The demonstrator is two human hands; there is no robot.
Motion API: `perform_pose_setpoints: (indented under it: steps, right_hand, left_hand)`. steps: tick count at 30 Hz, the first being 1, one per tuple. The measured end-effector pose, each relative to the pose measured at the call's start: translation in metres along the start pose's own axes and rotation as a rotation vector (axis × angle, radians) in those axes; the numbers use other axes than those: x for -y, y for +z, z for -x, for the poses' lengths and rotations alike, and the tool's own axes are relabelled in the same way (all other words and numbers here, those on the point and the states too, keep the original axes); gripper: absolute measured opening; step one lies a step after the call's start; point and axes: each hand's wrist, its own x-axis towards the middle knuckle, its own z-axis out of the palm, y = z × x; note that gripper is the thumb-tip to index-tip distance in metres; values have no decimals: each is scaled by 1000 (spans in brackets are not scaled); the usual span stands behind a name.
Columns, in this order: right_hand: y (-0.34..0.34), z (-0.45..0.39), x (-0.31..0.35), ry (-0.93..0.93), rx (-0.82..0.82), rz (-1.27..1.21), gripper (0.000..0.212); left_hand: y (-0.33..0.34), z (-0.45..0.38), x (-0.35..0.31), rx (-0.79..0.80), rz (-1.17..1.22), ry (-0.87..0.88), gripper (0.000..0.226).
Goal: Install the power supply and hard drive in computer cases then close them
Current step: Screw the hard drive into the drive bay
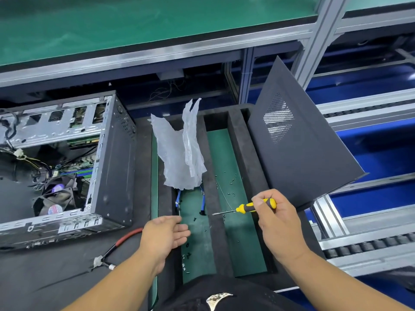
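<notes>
At your nine o'clock the open grey metal computer case (67,167) lies on its side, wires and fan showing. Your left hand (165,235) is flat and wide. Your right hand (275,217) holds a yellow-and-black screwdriver (251,207).

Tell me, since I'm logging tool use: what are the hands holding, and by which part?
The right hand grips the screwdriver by its yellow-and-black handle. The left hand is open and holds nothing.
</notes>
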Motion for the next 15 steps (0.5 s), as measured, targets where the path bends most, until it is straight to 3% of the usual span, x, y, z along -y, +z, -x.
perform_pose_setpoints:
  steps: [3, 7, 11, 15]
  right_hand:
    - [7, 2, 0, -74, 34, 99, 14]
    - [13, 14, -10, -215, 229, 324, 16]
    - [28, 28, -17, -383, 410, 507, 16]
    - [43, 31, -23, -407, 541, 558, 22]
  left_hand:
    - [1, 4, 3, -39, -103, 94, 17]
    - [-4, 7, 9, -61, -361, 247, 22]
    - [-8, 8, 12, -69, -451, 290, 19]
    - [-9, 10, 12, -75, -509, 320, 18]
